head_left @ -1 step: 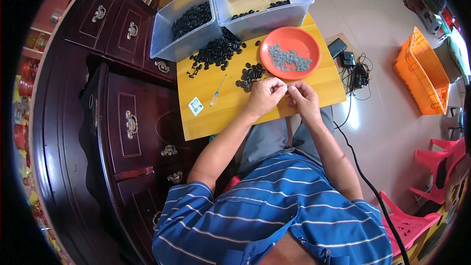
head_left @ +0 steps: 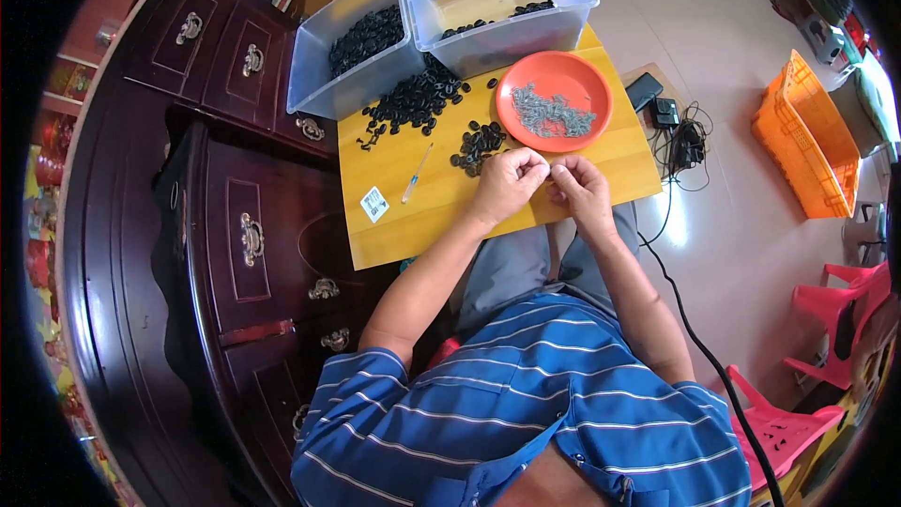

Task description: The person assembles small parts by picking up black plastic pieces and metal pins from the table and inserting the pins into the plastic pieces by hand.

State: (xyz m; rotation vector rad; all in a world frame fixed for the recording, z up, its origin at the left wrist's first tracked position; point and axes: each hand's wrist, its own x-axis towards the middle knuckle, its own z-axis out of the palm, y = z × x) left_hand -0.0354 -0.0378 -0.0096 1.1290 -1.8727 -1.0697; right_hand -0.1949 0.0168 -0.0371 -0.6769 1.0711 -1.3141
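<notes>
The person's two hands met over the near edge of the yellow table, fingertips close together. The left hand was drawn into a narrow pinch, thumb against bent fingers; the right hand was pinched narrowly too, its thumb and forefinger turned toward the left. Whether a small piece sat between those fingertips could not be told.

The small heap of black pieces lay just beyond the left hand, a little to its left. The orange-red plate stood just beyond both hands, and the grey pieces were spread inside it, near the hands but apart from them. Farther off to the left lay the larger heap of black pieces, against the left bin. A thin stick rested left of the left hand.
</notes>
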